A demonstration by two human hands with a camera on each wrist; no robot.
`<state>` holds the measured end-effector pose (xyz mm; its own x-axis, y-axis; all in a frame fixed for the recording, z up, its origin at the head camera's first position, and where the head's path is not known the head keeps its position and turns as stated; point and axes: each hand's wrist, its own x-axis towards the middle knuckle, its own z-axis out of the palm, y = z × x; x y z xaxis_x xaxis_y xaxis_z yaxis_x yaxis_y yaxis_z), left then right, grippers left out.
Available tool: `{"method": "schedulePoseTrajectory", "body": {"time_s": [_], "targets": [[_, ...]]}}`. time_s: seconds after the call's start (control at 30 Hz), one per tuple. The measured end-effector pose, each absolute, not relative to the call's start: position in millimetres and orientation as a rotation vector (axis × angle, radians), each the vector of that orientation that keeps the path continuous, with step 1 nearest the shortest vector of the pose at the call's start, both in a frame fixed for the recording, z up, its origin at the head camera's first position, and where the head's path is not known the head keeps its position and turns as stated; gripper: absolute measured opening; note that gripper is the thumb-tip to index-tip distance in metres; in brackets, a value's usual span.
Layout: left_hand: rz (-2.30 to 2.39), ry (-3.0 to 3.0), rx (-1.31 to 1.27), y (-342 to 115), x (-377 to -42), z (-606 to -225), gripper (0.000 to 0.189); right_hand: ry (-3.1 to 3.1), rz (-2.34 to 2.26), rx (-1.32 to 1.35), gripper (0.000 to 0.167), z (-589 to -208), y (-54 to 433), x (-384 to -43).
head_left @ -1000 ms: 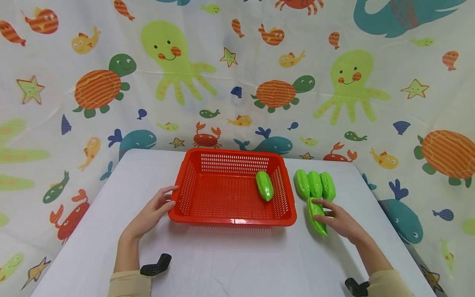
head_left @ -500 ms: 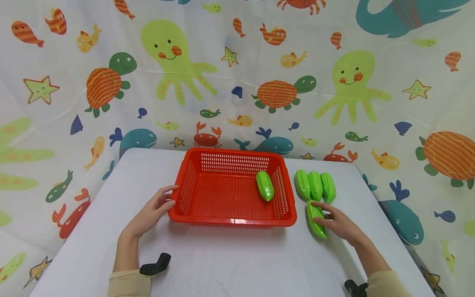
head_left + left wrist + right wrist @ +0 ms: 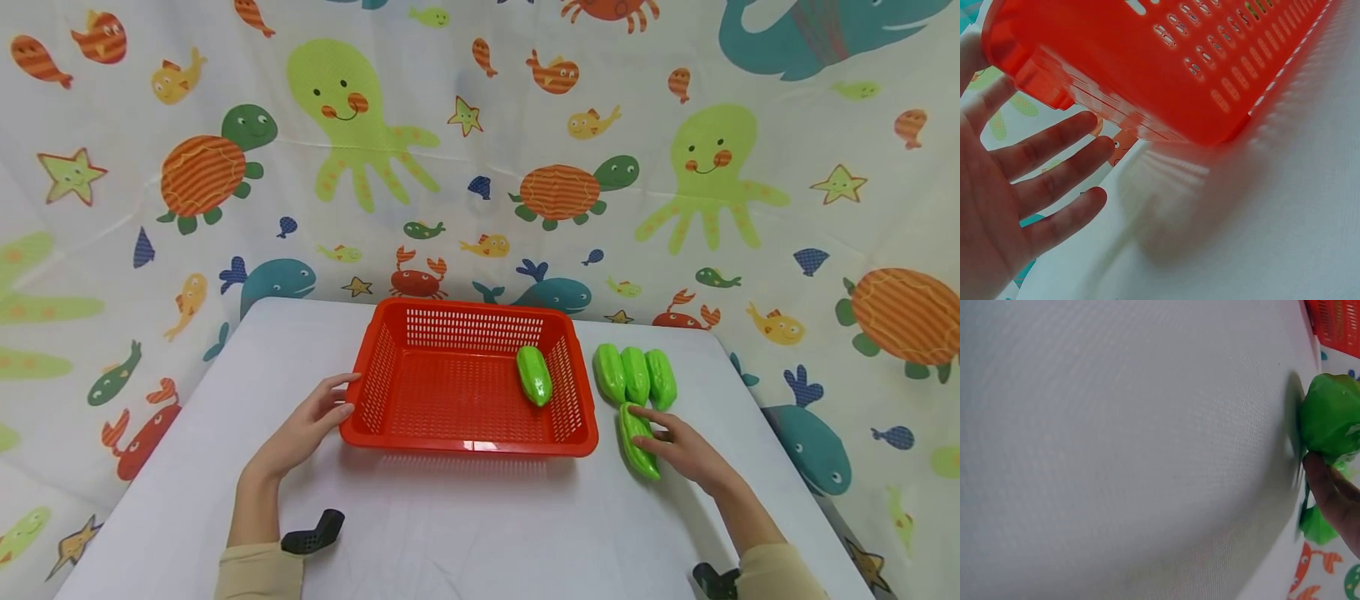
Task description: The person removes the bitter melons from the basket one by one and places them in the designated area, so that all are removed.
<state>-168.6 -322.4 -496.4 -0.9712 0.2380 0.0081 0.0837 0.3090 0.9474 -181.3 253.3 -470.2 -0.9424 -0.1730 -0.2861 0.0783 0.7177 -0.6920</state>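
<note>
My left hand (image 3: 303, 429) rests its fingertips against the left rim of a red perforated basket (image 3: 465, 447). In the left wrist view the fingers (image 3: 1063, 178) are spread and fairly straight beside the basket's corner; the thumb is mostly out of frame. To the right of the basket, my right hand (image 3: 686, 450) pinches a long, glossy, ridged green pepper (image 3: 637, 462) between thumb and fingers. The right wrist view catches only a fingertip against this pepper (image 3: 1332, 419). One similar pepper (image 3: 534, 377) lies inside the basket, at its right side.
Three more green peppers (image 3: 636, 375) lie side by side beyond the held one, right of the basket. Everything stands on a white table (image 3: 465, 533). A curtain (image 3: 480, 167) printed with sea animals hangs behind it.
The right hand's pepper has shifted slightly toward me, a little away from the three behind it. My left hand and the basket look unmoved.
</note>
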Motion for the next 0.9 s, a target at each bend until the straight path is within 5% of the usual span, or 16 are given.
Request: {"method": "schedulePoseTrajectory", "body": {"time_s": [0.9], "targets": [[1.736,2.446,0.259,-320.7,-168.4,-499.2,0.058,2.58,-1.057,-0.018,0.068,-472.2,256.2,-184.4]]}}
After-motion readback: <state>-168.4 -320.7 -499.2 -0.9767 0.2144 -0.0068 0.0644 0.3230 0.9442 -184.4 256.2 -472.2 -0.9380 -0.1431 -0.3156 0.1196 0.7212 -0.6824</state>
